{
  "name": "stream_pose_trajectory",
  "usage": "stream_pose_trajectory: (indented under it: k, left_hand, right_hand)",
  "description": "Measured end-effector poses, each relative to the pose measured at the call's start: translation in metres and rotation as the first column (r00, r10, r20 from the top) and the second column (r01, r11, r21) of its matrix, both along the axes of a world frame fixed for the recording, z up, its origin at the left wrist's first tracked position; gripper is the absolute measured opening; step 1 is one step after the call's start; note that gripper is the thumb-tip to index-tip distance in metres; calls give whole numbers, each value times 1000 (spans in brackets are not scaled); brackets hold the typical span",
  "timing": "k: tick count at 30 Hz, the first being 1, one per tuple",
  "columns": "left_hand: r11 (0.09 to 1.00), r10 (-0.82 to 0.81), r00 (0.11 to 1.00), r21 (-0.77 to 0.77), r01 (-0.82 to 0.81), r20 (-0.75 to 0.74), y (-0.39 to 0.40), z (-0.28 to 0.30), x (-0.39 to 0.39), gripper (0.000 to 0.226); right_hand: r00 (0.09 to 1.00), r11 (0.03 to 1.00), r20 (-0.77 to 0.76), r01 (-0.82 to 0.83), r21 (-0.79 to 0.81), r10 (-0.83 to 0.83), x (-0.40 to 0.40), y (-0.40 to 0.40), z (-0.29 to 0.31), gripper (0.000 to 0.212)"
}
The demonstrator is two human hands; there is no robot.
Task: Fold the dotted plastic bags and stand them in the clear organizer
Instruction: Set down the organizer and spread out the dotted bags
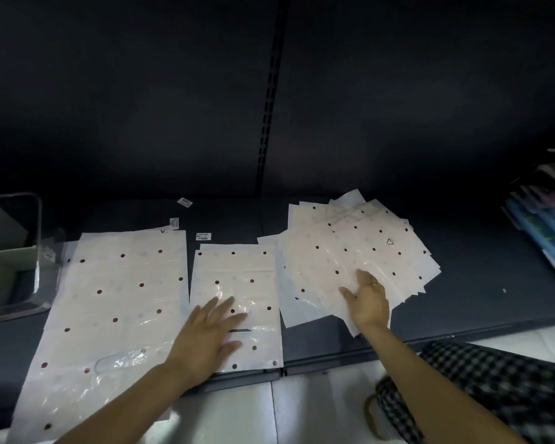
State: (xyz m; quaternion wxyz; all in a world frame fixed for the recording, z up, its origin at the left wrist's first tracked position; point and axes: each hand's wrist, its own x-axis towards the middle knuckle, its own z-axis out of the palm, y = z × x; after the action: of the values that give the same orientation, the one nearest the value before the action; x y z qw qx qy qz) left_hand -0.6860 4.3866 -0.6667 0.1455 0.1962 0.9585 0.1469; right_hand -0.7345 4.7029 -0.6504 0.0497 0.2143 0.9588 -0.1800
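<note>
Pale dotted plastic bags lie flat on a dark shelf. A large bag (116, 302) covers the left part, and a smaller bag (237, 277) lies in the middle. My left hand (209, 334) presses flat on the lower part of that middle bag, fingers spread. On the right sits a fanned pile of several dotted bags (356, 251). My right hand (367, 299) rests on the pile's near edge with fingers straight. The clear organizer (10, 254) with white dividers stands at the far left, and I see no bags in it.
Three small white labels (184, 202) lie on the shelf behind the bags. Blue packaged goods (545, 232) lean at the far right. The dark shelf's front edge (334, 360) runs below the bags, with white floor tiles and a checked garment (481, 392) beneath.
</note>
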Motion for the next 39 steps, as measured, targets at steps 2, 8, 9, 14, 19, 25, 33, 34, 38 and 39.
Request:
stream_pose_trajectory:
  k: [2,8,9,14,19,25,33,34,38,39]
  left_hand:
    - [998,-32,999,-60,34,35,0,-9,6,58]
    - [991,-50,995,-117,60,92,-5,-3,7,63]
    - [992,-51,994,-113,63,100,-5,-3,7,62]
    - [995,-49,989,-82,61,139,-3,2,6,59]
    - [996,-51,978,-58,64,201,-6,7,2,57]
    - [978,43,967,187,-92,251,2,21,-8,52]
    - [239,283,557,505,-829,781,-9,75,-46,53]
    - [249,338,551,492,-834,763,-18,77,-50,54]
    - [332,504,617,524,-785,605,-52,70,-51,65]
    - [385,546,643,522,-762,537,-57,66,-50,64]
  right_hand:
    - [999,999,-52,-14,38,16,4,6,-2,29]
    - [988,997,-141,-57,56,64,10,2,1,20]
    - [985,994,-138,-94,49,100,11,-2,1,33]
    - [956,951,35,-292,100,290,12,-20,-9,64]
    - [968,973,-117,-210,95,221,4,-23,-12,32]
    - [946,977,-320,-112,-181,49,1,-47,6,30]
    - [586,590,-435,-794,-143,683,29,-132,26,27]
    - [536,533,-406,-836,-133,740,33,-139,24,27]
    - [406,376,-376,-914,-154,833,46,-154,15,30]
    - [396,368,-365,-918,-146,843,46,-152,14,33]
